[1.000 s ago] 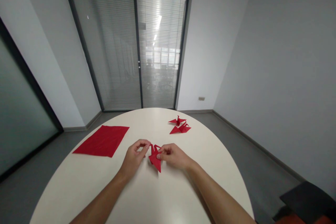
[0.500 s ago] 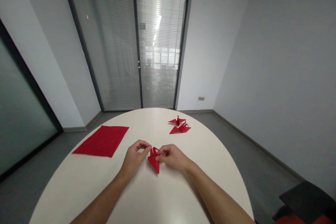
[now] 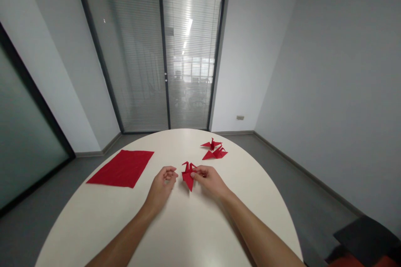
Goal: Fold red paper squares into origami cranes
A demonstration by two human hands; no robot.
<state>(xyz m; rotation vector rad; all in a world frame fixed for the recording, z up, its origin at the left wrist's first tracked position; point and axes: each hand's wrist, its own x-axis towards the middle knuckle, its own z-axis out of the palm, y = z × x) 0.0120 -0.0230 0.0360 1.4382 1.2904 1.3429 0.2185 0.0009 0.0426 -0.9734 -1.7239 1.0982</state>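
Note:
A red folded paper crane [image 3: 188, 177] is pinched between the thumb and fingers of my right hand [image 3: 210, 178], a little above the white table. Its pointed lower wing hangs toward me, and two thin folded strips stick up at its top. My left hand [image 3: 163, 184] is just left of the crane, apart from it, with fingers curled loosely and a gap between thumb and forefinger. Nothing shows in that hand.
Two more red paper cranes, a farther one [image 3: 212, 144] and a nearer one [image 3: 216, 153], rest close together at the back right of the round white table [image 3: 188, 233]. Flat red paper [image 3: 122, 169] lies at the left. A dark chair [image 3: 369, 238] stands at lower right.
My left fingers have let go of the crane's upper strip. My right hand has raised the crane slightly and moved it away from me, and both strips now show bent tips.

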